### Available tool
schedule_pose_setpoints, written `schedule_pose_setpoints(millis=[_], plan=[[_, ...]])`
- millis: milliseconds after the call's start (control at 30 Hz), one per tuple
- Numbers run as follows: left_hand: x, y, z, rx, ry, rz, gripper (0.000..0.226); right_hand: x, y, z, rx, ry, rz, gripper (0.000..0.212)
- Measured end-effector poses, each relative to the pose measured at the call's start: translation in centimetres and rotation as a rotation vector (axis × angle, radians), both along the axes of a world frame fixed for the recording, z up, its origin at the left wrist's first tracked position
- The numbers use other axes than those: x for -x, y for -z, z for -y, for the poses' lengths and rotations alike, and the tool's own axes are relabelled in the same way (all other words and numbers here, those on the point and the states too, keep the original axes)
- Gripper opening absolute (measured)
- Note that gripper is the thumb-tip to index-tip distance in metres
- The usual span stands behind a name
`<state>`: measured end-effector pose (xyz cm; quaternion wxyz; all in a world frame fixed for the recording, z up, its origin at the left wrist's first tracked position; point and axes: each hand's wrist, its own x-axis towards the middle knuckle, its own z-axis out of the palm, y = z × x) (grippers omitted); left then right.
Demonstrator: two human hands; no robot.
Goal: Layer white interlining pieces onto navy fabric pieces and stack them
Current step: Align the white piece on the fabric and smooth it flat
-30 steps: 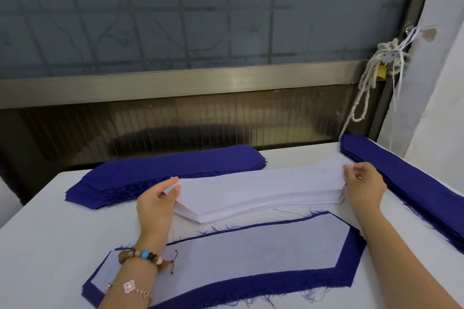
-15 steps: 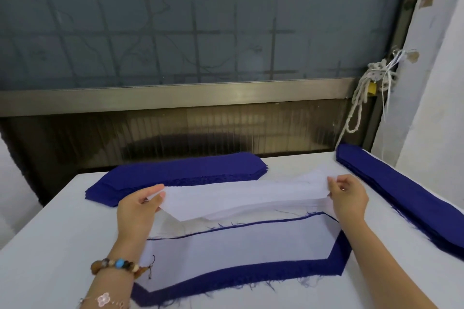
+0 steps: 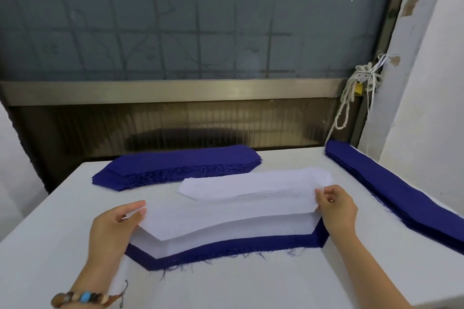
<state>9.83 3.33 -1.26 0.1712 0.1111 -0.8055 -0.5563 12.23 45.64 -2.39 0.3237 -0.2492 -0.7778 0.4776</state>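
Observation:
I hold one white interlining piece (image 3: 226,218) stretched between both hands, hanging just above the near navy fabric piece (image 3: 226,252). My left hand (image 3: 113,231) pinches its left end. My right hand (image 3: 337,208) pinches its right end. The navy piece lies flat on the table with another white interlining layer (image 3: 226,236) on it, and its frayed front border shows. Behind the held piece sits the stack of white interlining pieces (image 3: 253,183).
A stack of navy pieces (image 3: 175,165) lies at the back left of the white table (image 3: 251,283). A second navy stack (image 3: 391,188) runs along the right edge by the wall. A window frame and a knotted cord (image 3: 351,98) stand behind.
Both hands lifted one white piece off the interlining stack and drew it toward me, over the navy piece. The view also tilted and pulled back.

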Motion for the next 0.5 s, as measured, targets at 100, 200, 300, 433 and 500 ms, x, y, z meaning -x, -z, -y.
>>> schedule_pose_setpoints(millis=[100, 200, 300, 433, 500], plan=[[-0.6, 0.4, 0.3, -0.003, 0.009, 0.043, 0.015, -1.2, 0.4, 0.4, -0.021, -0.006, 0.006, 0.021], [-1.2, 0.9, 0.4, -0.002, 0.030, 0.039, 0.015, -1.9, 0.7, 0.5, -0.032, -0.022, 0.018, 0.023], [-1.6, 1.5, 0.7, 0.022, 0.058, 0.006, 0.015, -2.2, 1.1, 0.4, -0.053, -0.045, 0.040, 0.019], [-1.9, 1.9, 0.8, 0.147, 0.051, -0.017, 0.015, -2.3, 1.4, 0.3, -0.068, -0.059, 0.062, 0.016], [-2.0, 1.9, 0.7, 0.178, 0.054, -0.023, 0.016, -2.2, 1.5, 0.2, -0.073, -0.058, 0.071, 0.017]])
